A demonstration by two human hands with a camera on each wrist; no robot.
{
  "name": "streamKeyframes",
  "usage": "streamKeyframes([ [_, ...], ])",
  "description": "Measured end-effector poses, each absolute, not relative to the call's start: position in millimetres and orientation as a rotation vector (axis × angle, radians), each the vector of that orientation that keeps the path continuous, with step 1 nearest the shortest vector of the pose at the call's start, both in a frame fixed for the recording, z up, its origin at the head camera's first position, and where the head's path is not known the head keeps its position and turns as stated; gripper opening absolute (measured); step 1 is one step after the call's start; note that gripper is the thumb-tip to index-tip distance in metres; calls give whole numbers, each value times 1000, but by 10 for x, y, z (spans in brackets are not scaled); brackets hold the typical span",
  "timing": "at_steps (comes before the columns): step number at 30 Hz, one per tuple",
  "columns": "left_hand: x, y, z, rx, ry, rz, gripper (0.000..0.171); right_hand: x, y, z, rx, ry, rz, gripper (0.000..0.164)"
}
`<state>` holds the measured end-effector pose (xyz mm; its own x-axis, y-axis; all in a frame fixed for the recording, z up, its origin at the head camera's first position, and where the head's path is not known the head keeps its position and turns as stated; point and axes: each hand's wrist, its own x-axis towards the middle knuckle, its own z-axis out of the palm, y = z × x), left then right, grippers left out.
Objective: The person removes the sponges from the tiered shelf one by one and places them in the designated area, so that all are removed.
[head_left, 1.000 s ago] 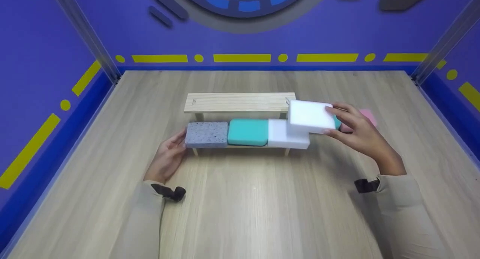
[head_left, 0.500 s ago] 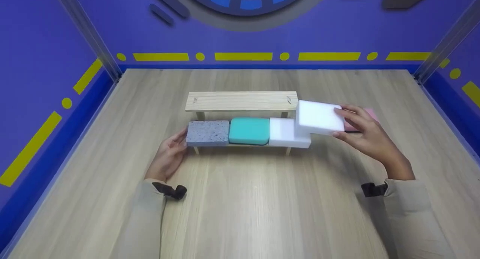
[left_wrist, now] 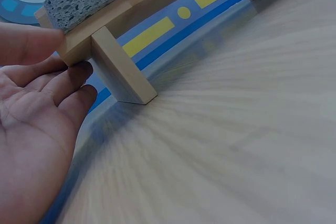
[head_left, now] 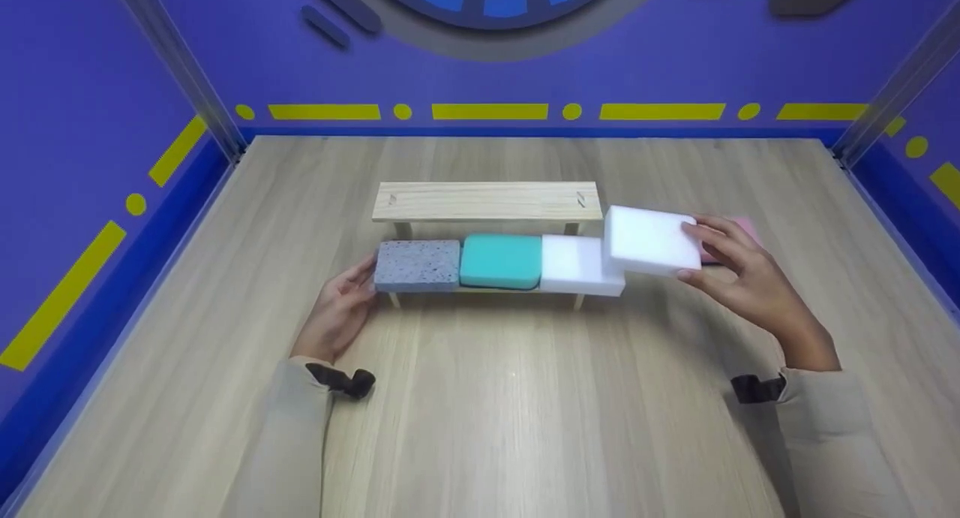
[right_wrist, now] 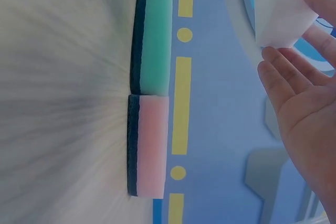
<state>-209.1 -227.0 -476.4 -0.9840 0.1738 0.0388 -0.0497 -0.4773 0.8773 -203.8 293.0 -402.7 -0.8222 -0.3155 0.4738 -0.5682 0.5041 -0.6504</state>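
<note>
Head view: a white block [head_left: 651, 239] is being held up by the right hand [head_left: 739, 274], beside a row of blocks [head_left: 501, 261]. Left wrist: a bench [left_wrist: 131, 9] is being pinched at its end by the left hand [left_wrist: 37, 108]. Right wrist: a green sponge [right_wrist: 157, 40], hidden from the head, is being shown touching a pink sponge [right_wrist: 152, 145].

Near shelf [left_wrist: 142, 3] on table [head_left: 487, 413], far shelf [head_left: 487, 201] behind it. On near shelf, left to right, side by side: stone block [head_left: 417, 266], middle sponge [head_left: 501, 261], end block [head_left: 581, 270]. Left hand [head_left: 334, 315] at near shelf's left end. Held block [head_left: 651, 240] above table, right of end block, in right hand [head_left: 739, 278]. Beyond right hand, on table, end to end: left table sponge [right_wrist: 157, 40], right table sponge [right_wrist: 151, 145].
</note>
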Motion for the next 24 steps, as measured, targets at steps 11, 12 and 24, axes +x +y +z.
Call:
streamKeyframes([
  [11,-2104,-2273,-4753,137,1567,2565,63,-2006,3030,-4081,735,-2449,1241,66],
  [12,-2104,-2272,-4751,138,1570,2563,63,-2007,3040,-4084,734,-2448,1244,66],
  [24,-2104,-2277,-4759,135,1573,2553,62,-1980,3152,-4091,748,-2450,1294,65],
])
